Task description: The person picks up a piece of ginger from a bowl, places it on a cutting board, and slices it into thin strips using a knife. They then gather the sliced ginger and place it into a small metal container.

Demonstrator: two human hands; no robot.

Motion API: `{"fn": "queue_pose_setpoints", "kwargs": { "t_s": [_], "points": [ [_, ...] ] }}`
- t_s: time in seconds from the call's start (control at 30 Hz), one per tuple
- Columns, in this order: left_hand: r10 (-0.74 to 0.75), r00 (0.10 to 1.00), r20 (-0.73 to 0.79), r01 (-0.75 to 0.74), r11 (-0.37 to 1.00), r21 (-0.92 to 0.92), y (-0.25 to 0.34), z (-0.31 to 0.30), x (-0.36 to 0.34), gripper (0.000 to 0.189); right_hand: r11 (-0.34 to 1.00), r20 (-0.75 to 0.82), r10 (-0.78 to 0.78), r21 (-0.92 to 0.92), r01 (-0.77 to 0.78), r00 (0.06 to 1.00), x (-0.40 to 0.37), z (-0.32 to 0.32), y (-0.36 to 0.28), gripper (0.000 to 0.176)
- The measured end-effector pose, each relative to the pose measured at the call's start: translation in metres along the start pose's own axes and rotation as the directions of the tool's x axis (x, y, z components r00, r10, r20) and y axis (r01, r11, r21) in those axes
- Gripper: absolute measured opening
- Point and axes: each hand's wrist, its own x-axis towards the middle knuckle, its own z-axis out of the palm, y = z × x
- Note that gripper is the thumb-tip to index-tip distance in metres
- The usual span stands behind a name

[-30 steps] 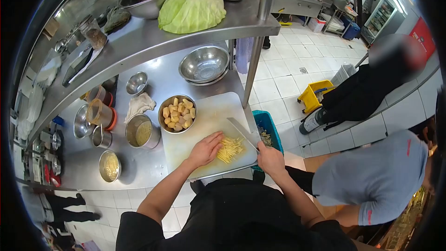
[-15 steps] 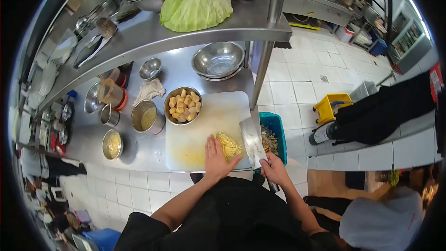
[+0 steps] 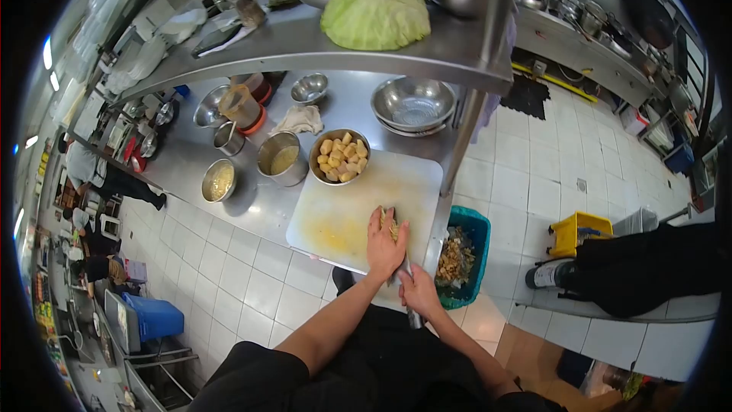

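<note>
My left hand (image 3: 386, 246) lies with fingers spread over a small heap of thin yellow strips (image 3: 394, 230) near the right side of a white cutting board (image 3: 358, 198). Some strips show between its thumb and fingers. My right hand (image 3: 418, 292) is closed round the handle of a cleaver (image 3: 415, 320) at the board's front edge. Most of the blade is hidden under my left hand. A steel bowl of peeled yellowish chunks (image 3: 338, 156) sits at the board's back left corner.
Left of the board stand a steel pot (image 3: 282, 159) and a small bowl (image 3: 219, 181). Wide steel bowls (image 3: 414, 103) are behind. A cabbage (image 3: 376, 11) rests on the overhead shelf (image 3: 305, 61). A teal basket of scraps (image 3: 480, 267) stands at right.
My right hand has brought the cleaver left, from beside the strips to under my left hand. My left hand has shifted right across the board with the strips. The camera view has turned.
</note>
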Motion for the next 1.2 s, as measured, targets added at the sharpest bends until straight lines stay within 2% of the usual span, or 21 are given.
{"fn": "queue_pose_setpoints", "kwargs": {
  "t_s": [0.03, 0.1, 0.17, 0.23, 0.3, 0.43, 0.5, 0.57, 0.63, 0.7, 0.77, 0.8, 0.83, 0.9, 0.93, 0.97, 1.03, 1.07, 1.1, 1.17, 1.2],
  "points": [
    [-0.059, 0.998, -0.037, 0.055, 0.993, -0.108, -0.002, 0.001, 0.001, 0.061, 0.999, 0.011, -0.030, 0.034, 0.030, 0.999, 0.000, 0.007, 0.002, 0.017],
    [-0.061, 0.995, -0.081, 0.051, 0.992, -0.118, -0.008, 0.002, 0.002, 0.056, 0.995, -0.013, -0.040, 0.087, 0.041, 0.999, -0.001, 0.014, 0.001, 0.016],
    [-0.081, 0.992, -0.099, 0.056, 0.970, -0.236, -0.016, 0.001, 0.004, 0.052, 0.995, 0.016, -0.047, 0.088, 0.046, 0.999, 0.002, 0.019, 0.003, 0.015],
    [-0.080, 0.989, -0.128, 0.045, 0.966, -0.256, -0.015, -0.023, 0.017, 0.049, 0.996, 0.035, -0.042, 0.086, 0.039, 0.998, 0.011, 0.031, -0.013, 0.014],
    [-0.069, 0.976, -0.204, 0.007, 0.957, -0.291, -0.016, -0.055, 0.042, 0.046, 0.985, 0.037, -0.128, 0.121, 0.123, 0.991, 0.018, 0.048, -0.040, 0.013],
    [0.006, 0.938, -0.347, -0.076, 0.979, -0.190, -0.053, -0.142, 0.130, 0.044, 0.976, 0.081, -0.200, 0.102, 0.192, 0.976, 0.073, 0.112, -0.134, 0.020],
    [0.005, 0.926, -0.378, -0.055, 0.991, -0.121, -0.100, -0.164, 0.185, 0.042, 0.973, 0.114, -0.220, 0.096, 0.209, 0.969, 0.123, 0.147, -0.172, 0.021],
    [-0.044, 0.919, -0.392, -0.012, 0.990, -0.140, -0.136, -0.181, 0.234, 0.038, 0.977, 0.098, -0.203, 0.081, 0.196, 0.974, 0.160, 0.177, -0.210, 0.021],
    [-0.039, 0.942, -0.333, 0.005, 0.995, -0.103, -0.191, -0.184, 0.280, 0.037, 0.982, 0.082, -0.179, 0.073, 0.173, 0.980, 0.177, 0.194, -0.228, 0.020],
    [-0.045, 0.966, -0.254, 0.030, 0.997, -0.064, -0.233, -0.189, 0.298, 0.037, 0.996, 0.058, -0.075, 0.043, 0.073, 0.995, 0.176, 0.200, -0.232, 0.023],
    [-0.089, 0.995, -0.045, 0.093, 0.990, 0.103, -0.253, -0.191, 0.311, 0.033, 0.997, 0.047, -0.072, 0.012, 0.071, 0.996, 0.147, 0.183, -0.230, 0.022],
    [-0.059, 0.990, -0.129, 0.061, 0.998, 0.014, -0.245, -0.199, 0.306, 0.034, 0.996, 0.040, -0.084, 0.004, 0.084, 0.996, 0.131, 0.174, -0.225, 0.023],
    [-0.055, 0.992, -0.113, 0.056, 0.998, 0.008, -0.237, -0.212, 0.306, 0.034, 0.995, 0.017, -0.083, 0.050, 0.082, 0.996, 0.116, 0.164, -0.217, 0.022],
    [-0.059, 0.998, 0.027, 0.059, 0.998, 0.021, -0.229, -0.232, 0.308, 0.032, 0.993, -0.021, -0.072, 0.096, 0.074, 0.997, 0.089, 0.143, -0.202, 0.021],
    [0.049, 0.989, -0.140, -0.053, 0.998, -0.026, -0.242, -0.228, 0.311, 0.028, 0.989, -0.054, -0.057, 0.135, 0.064, 0.997, 0.076, 0.132, -0.196, 0.020],
    [0.051, 0.990, -0.130, -0.055, 0.998, -0.033, -0.253, -0.224, 0.315, 0.028, 0.983, -0.085, -0.043, 0.173, 0.057, 0.995, 0.065, 0.123, -0.188, 0.019],
    [-0.040, 0.999, -0.016, 0.038, 0.992, -0.120, -0.249, -0.236, 0.319, 0.029, 0.974, -0.146, -0.048, 0.212, 0.079, 0.988, 0.051, 0.108, -0.170, 0.019],
    [0.021, 0.999, -0.029, -0.020, 0.999, 0.027, -0.250, -0.234, 0.319, 0.029, 0.963, -0.198, -0.059, 0.248, 0.108, 0.978, 0.046, 0.101, -0.160, 0.020],
    [0.025, 0.999, -0.031, -0.024, 0.999, 0.027, -0.252, -0.231, 0.318, 0.029, 0.962, -0.201, -0.063, 0.248, 0.113, 0.978, 0.044, 0.093, -0.147, 0.020],
    [0.081, 0.994, 0.071, -0.104, 0.899, 0.425, -0.253, -0.226, 0.315, 0.028, 0.944, -0.283, -0.142, 0.249, 0.215, 0.948, 0.045, 0.076, -0.123, 0.020],
    [0.091, 0.993, 0.072, -0.113, 0.899, 0.423, -0.260, -0.221, 0.315, 0.028, 0.952, -0.298, -0.104, 0.245, 0.181, 0.949, 0.042, 0.066, -0.119, 0.018]
  ]
}}
